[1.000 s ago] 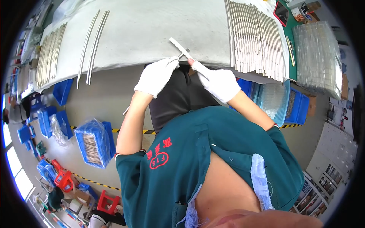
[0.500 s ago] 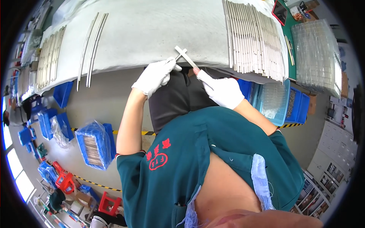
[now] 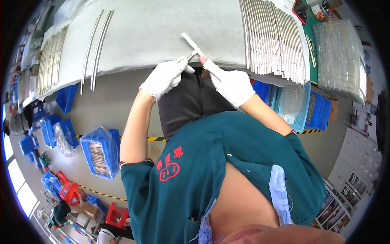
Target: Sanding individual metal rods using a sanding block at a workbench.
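White-gloved, my left hand is closed near the table's front edge. Its fingers pinch a thin metal rod, of which only a short end shows. My right hand, also gloved but with a bare fingertip showing, grips a flat pale strip. That strip slants up and left over the white cloth and crosses the tip of the rod, seemingly touching it. Three long metal rods lie on the cloth to the left. A dense row of similar rods covers the right side.
More rods lie at the table's far left. Stacked clear plastic trays and a red-edged tablet occupy the right end. Below stand a light-blue basket and a plastic-lined blue crate of rods. Red stools and people appear lower left.
My right hand has moved up and left, pushing the pale strip farther over the cloth across the rod's end. My left hand has shifted only slightly and keeps its pinch.
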